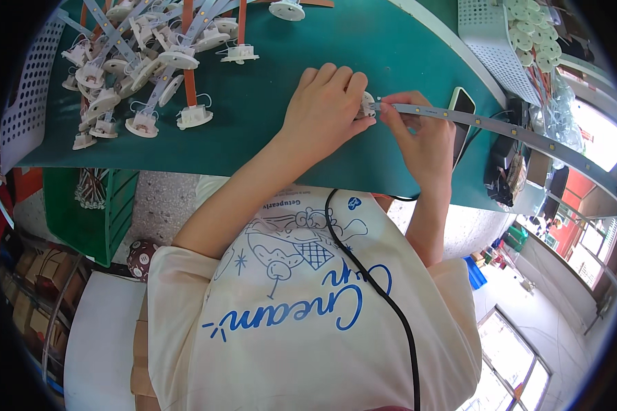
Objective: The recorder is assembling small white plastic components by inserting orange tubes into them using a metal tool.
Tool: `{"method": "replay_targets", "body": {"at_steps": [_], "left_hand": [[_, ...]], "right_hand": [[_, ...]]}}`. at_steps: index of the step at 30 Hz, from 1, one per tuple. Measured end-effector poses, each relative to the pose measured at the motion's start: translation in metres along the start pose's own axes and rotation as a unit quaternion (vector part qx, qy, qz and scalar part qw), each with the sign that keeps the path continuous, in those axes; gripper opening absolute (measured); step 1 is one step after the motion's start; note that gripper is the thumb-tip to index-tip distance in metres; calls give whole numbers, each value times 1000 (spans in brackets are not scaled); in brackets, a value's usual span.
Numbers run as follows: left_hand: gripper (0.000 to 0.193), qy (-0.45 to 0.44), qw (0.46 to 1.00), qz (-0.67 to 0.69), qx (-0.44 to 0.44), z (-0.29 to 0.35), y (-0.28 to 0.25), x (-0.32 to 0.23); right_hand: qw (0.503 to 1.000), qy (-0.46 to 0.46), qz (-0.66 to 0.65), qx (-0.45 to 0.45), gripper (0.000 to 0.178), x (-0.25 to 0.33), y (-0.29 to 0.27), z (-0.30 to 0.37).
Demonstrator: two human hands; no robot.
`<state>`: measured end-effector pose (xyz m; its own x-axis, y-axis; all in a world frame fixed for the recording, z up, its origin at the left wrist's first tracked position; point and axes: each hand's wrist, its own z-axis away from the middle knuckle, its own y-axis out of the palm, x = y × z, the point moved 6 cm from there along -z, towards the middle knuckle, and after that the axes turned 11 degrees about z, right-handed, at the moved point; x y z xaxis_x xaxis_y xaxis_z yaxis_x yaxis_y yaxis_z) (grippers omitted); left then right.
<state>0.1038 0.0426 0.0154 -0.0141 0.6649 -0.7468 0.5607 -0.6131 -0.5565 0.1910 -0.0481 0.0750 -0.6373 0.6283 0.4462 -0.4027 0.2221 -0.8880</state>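
Over the green table (267,151), my left hand (325,103) is closed around a small white round cap (367,106), mostly hidden by its fingers. My right hand (421,137) pinches the end of a long, narrow LED strip (487,123) between thumb and forefinger. The strip's end meets the cap; whether the two are joined I cannot tell. From there the strip runs off to the right over the table edge. To the left lies a pile of LED strips with white round caps (178,58) on their ends. Another white cap (286,9) lies at the far edge.
A phone (462,101) lies beside my right hand, under the strip. At the far right, a white perforated basket (490,41) stands near several pale round discs (533,31). Another perforated basket (34,96) borders the pile. A green crate (120,212) sits below the table's left side.
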Motion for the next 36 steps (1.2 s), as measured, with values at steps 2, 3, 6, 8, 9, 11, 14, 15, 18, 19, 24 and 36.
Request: {"method": "replay_targets", "body": {"at_steps": [2, 3, 6, 8, 9, 11, 14, 15, 18, 19, 24, 36], "left_hand": [[48, 5, 1000, -6, -5, 0, 0, -1], [48, 8, 1000, -10, -6, 0, 0, -1], [48, 6, 1000, -6, -5, 0, 0, 0], [46, -3, 1000, 11, 5, 0, 1, 0], [46, -9, 1000, 18, 12, 0, 1, 1], [46, -5, 1000, 11, 9, 0, 1, 1], [46, -3, 1000, 10, 5, 0, 0, 1], [46, -5, 1000, 11, 7, 0, 1, 1], [46, -8, 1000, 17, 0, -1, 1, 1], [47, -7, 1000, 16, 1, 0, 2, 1], [48, -9, 1000, 20, 6, 1, -1, 1], [33, -88, 969, 230, 33, 3, -42, 3]], "right_hand": [[1000, 5, 3, 6, 12, 1, 0, 0], [1000, 6, 5, 1, 12, 2, -1, 0], [1000, 10, 10, 0, 12, 1, -1, 1], [1000, 15, 10, -1, 12, 0, 1, 3], [1000, 16, 9, -4, 12, -1, 1, 4], [1000, 10, 11, -19, 11, 1, 3, 4], [999, -4, 24, -41, 9, 5, 2, 5], [999, -6, 27, -40, 9, 6, 2, 5], [997, -32, 73, -25, 10, 10, 5, 4], [994, -54, 88, -28, 10, 12, 5, 4], [997, -53, 33, -54, 9, 8, 7, 8], [924, -124, -250, 262, 37, 12, -7, -42]]}}
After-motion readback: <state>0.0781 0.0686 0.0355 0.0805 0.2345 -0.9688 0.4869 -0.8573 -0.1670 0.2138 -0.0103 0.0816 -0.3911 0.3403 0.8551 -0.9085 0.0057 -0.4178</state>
